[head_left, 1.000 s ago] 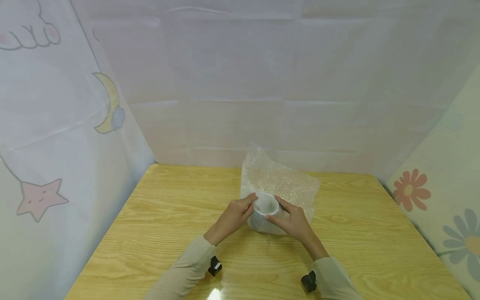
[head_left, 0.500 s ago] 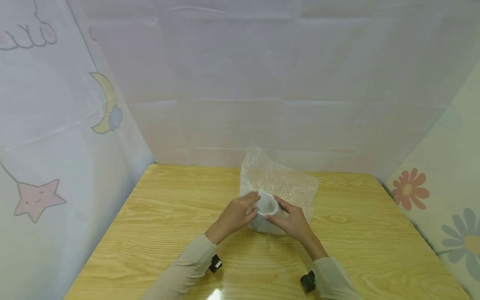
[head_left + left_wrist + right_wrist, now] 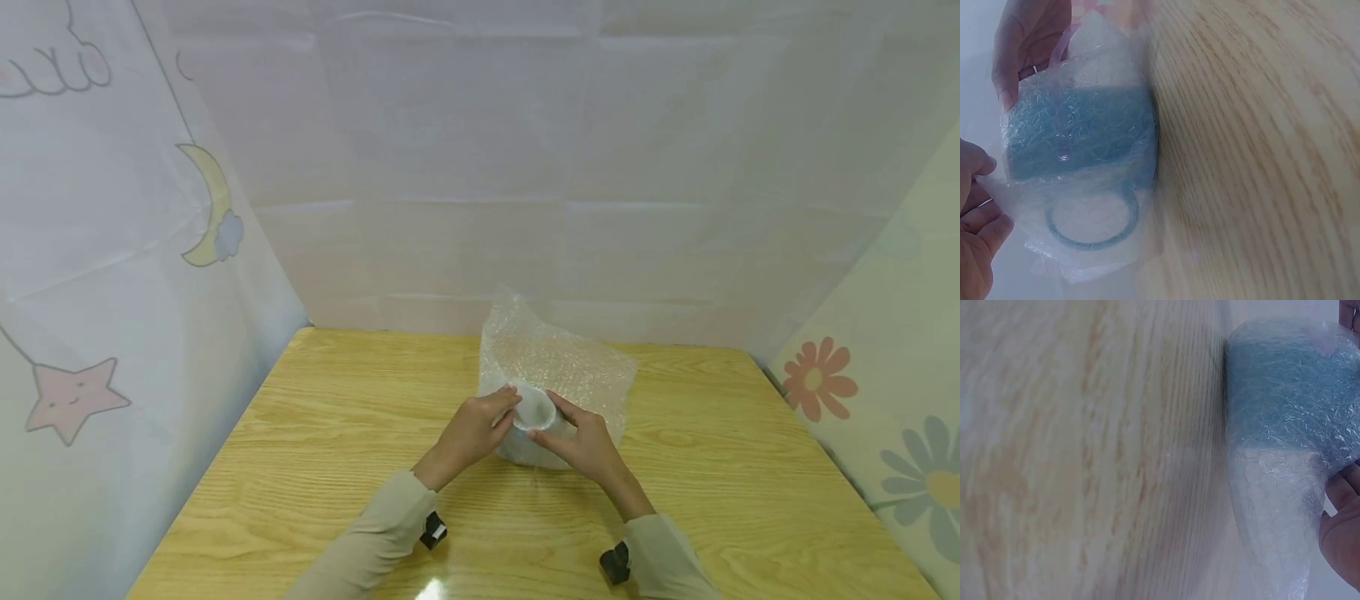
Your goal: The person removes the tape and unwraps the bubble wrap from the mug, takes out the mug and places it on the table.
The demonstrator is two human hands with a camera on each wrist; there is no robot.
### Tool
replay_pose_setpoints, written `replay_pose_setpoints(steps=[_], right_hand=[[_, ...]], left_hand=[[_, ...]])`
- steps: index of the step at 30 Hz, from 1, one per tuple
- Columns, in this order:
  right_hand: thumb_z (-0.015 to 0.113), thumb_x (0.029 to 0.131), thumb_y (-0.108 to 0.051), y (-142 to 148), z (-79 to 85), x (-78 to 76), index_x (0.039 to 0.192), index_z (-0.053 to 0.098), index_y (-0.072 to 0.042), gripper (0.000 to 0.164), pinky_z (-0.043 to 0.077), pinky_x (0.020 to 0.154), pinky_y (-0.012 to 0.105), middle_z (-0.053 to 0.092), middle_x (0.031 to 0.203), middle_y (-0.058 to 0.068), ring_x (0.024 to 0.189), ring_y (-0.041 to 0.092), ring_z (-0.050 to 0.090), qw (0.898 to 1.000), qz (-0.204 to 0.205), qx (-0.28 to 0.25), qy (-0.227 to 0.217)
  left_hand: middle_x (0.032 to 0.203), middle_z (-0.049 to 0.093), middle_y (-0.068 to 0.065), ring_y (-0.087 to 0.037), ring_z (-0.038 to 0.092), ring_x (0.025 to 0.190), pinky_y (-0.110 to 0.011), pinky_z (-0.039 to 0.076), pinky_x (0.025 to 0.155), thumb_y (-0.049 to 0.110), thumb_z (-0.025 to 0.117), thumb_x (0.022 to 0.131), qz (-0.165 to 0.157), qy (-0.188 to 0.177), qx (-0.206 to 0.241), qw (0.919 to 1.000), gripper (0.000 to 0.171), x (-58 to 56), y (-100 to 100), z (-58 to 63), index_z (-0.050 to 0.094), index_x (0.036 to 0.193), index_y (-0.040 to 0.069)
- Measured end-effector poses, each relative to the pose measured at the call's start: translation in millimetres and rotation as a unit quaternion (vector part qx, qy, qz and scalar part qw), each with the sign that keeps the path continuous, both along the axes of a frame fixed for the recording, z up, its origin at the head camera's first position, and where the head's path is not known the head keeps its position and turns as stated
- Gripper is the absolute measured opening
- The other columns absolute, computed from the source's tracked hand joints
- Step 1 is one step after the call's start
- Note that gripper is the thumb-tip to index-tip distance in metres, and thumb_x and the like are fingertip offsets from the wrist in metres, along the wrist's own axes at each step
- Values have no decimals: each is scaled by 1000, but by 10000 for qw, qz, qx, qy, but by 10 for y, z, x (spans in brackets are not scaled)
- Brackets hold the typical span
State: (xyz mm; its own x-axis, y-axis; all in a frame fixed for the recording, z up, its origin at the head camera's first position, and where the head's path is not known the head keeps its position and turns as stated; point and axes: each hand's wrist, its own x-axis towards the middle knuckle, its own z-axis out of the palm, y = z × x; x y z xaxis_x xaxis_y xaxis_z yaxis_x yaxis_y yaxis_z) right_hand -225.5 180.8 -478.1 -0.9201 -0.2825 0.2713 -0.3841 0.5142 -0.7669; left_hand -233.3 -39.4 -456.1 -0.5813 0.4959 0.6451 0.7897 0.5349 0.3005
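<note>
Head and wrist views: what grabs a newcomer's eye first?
Likely the bubble wrap, swathing a blue mug on the wooden table and spreading behind it. Then the left hand and right hand, on opposite sides of the mug's rim; lastly the pink star near the head view's left edge.

Sleeved forearms (image 3: 393, 512) angle inward, the left hand (image 3: 474, 427) and right hand (image 3: 588, 442) near each other but apart; the left's thumb and fingertips pinch together, the right's thumb and fingers curve, spread toward it.
</note>
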Motion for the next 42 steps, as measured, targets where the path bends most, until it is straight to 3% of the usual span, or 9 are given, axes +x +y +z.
replay_pose_setpoints(steps=[13,20,27,29,33,36,42], right_hand=[[78,82,-40,-3,-10,-7,142,47,0,79,47,91,53,52,136,19,119,39,53,10000,-28,22,-8],[78,82,-39,-1,-3,-5,142,47,0,78,49,90,52,53,135,18,118,38,55,10000,-41,-4,-55],[78,82,-39,7,-6,-9,142,47,-2,77,49,89,52,55,133,18,116,37,56,10000,-28,-34,-78],[78,82,-39,7,-6,-10,142,47,-2,77,49,89,53,54,134,18,117,38,55,9999,-33,-33,-89],[78,81,-42,9,-5,-6,142,47,-2,80,47,91,54,52,135,20,119,39,53,9999,-92,17,-141],[78,81,-43,8,-2,-5,142,47,-2,80,47,92,54,51,136,20,120,39,52,9998,-117,34,-178],[78,81,-41,5,-7,-10,142,47,-1,80,48,90,52,52,135,20,119,39,54,9998,-91,-9,-156]], left_hand=[[113,65,-21,-27,62,108,-30,52,85,-6,63,89,-2,-543,1104,9924,22,3,-6,-47,67,111,-9],[112,67,-20,-28,64,105,-32,56,71,-2,62,91,151,-832,1496,9851,21,-15,-19,-88,67,111,-8],[111,68,-18,-30,63,107,-25,55,69,-4,65,88,-93,-449,1286,9906,28,-26,-33,-87,63,115,-8],[108,68,-18,-32,61,110,-25,55,75,-4,66,87,-250,-367,1151,9924,27,-22,-40,-74,61,114,-9],[119,62,-25,-33,56,117,-32,50,89,-1,67,88,-508,-310,785,9951,11,13,-53,-46,66,98,-4],[130,54,-27,-34,51,123,-36,46,95,0,69,87,-466,-303,500,9972,4,40,-52,-39,70,91,0],[134,52,-25,-35,49,125,-36,45,96,0,70,86,-260,-445,208,9985,12,83,-38,-28,72,98,-1]])
